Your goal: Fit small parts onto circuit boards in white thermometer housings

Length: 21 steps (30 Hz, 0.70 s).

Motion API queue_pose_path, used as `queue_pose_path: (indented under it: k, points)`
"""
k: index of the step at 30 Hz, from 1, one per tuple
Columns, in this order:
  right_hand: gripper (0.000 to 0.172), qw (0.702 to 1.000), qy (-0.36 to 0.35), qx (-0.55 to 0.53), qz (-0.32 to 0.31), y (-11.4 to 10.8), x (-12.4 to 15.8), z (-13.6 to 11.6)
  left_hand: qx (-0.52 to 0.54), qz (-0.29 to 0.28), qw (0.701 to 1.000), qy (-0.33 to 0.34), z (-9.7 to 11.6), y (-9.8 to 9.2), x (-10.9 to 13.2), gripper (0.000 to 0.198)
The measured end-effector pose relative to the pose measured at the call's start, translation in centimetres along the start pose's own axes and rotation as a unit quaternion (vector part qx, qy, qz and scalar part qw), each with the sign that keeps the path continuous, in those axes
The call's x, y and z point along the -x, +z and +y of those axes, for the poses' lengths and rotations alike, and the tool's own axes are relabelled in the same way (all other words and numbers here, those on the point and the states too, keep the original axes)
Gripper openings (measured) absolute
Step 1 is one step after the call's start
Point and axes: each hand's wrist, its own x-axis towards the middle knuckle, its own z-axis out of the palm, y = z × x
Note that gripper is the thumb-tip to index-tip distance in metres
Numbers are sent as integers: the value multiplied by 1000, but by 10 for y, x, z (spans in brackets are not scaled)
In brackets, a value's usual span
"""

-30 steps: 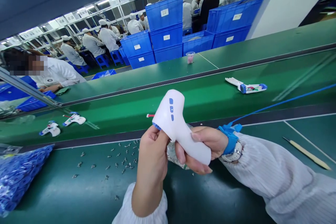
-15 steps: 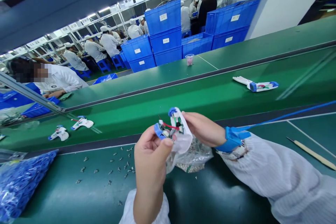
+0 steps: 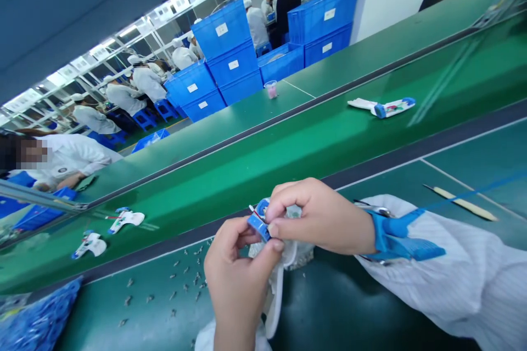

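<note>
**Item 1:** blue plastic part [image 3: 258,222], small, with a red wire at its upper edge, held at the centre of the view, above the dark green tabletop [image 3: 341,312] and not resting on it.

**Item 2:** left hand [image 3: 239,279], directly below the blue plastic part, forearm rising from the bottom edge, wrist bent, fingers curled inward, closed in a pinch on the part's lower edge.

**Item 3:** right hand [image 3: 317,216], just right of the blue plastic part, arm lying almost level from the right, fingers arched over the part and closed on it, knuckles up.

**Item 4:** white plastic shell [image 3: 276,299], long and curved, hanging just below the blue plastic part, partly hidden behind the left hand.

**Item 5:** clear plastic bag [image 3: 300,255] of small parts, bunched just below and right of the blue plastic part, under the right hand.

**Item 6:** blue wrist strap [image 3: 395,240] on the right wrist, right of the blue plastic part, above a white ribbed sleeve [image 3: 448,263].

**Item 7:** wooden-handled pointed tool [image 3: 463,204], well right of the blue plastic part, lying on the tabletop.

**Item 8:** small metal parts [image 3: 181,285], scattered left of the blue plastic part.

**Item 9:** bag of blue rings [image 3: 39,318], far left of the blue plastic part, at the lower edge of the view.

**Item 10:** three white devices with blue ends [image 3: 125,221], on the green conveyor beyond the blue plastic part.

**Item 11:** stacked blue crates [image 3: 222,44], far beyond the blue plastic part, among co-workers in white coats [image 3: 61,159].
</note>
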Motion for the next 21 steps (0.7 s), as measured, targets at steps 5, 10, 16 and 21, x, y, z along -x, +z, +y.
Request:
queue_pose_path:
  k: [5,10,16,21]
  points:
    - [10,996,-86,-25,-23,-3,-3,5,64,-55,996,0,0,-4,-1,19]
    - [12,987,-157,-1,-39,-28,-8,2,185,-111,975,-48,-2,-9,-4,19]
    - [15,990,-68,96,-81,-52,-11,1,207,-85,971,-85,2,-12,-1,24]
    - [24,981,-52,105,-153,-30,-8,-3,127,-114,985,6,1,-16,0,26]
